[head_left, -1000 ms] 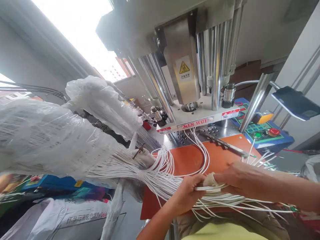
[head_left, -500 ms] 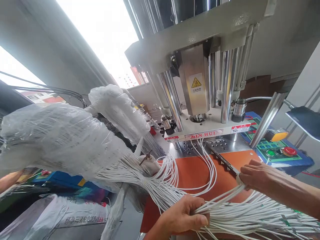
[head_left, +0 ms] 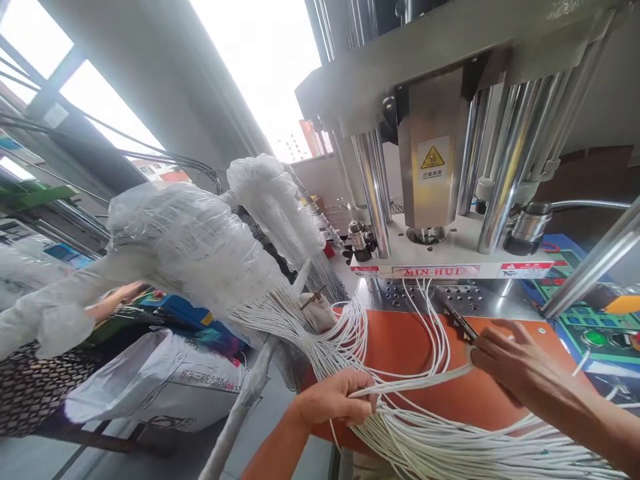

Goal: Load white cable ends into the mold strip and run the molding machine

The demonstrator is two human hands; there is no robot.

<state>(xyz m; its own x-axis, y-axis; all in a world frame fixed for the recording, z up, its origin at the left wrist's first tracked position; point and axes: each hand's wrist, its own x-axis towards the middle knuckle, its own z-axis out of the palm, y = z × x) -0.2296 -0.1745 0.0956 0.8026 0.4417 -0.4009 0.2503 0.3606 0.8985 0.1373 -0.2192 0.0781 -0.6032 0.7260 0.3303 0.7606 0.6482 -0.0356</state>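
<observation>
While a thin bunch of white insulated wires (head_left: 413,381) stretches between the two hands, the left hand (head_left: 336,399) has its grip closed firmly round that bunch, with the thumb pressed down over it, and the right hand (head_left: 517,363) pinches the far end between thumb and fingers, the pinch itself partly hidden. The bunch passes above an orange-red worktop (head_left: 480,407), and the right hand lies just beside a black toothed metal bar (head_left: 456,324) at the edge of a perforated steel plate (head_left: 487,297), below a chrome-columned press (head_left: 433,180) with a yellow warning label (head_left: 433,157). The remaining loose white wires (head_left: 425,440) fall in loops across the worktop and over its near edge, and they run back up to a clear plastic bag (head_left: 190,247) at the left. Good handling here would seem to depend on keeping the separated bunch straight and evenly tensioned, well apart from the loose loops so that no strand snags. It would also be wise to keep the fingers clear of the bar's teeth and the press head.
</observation>
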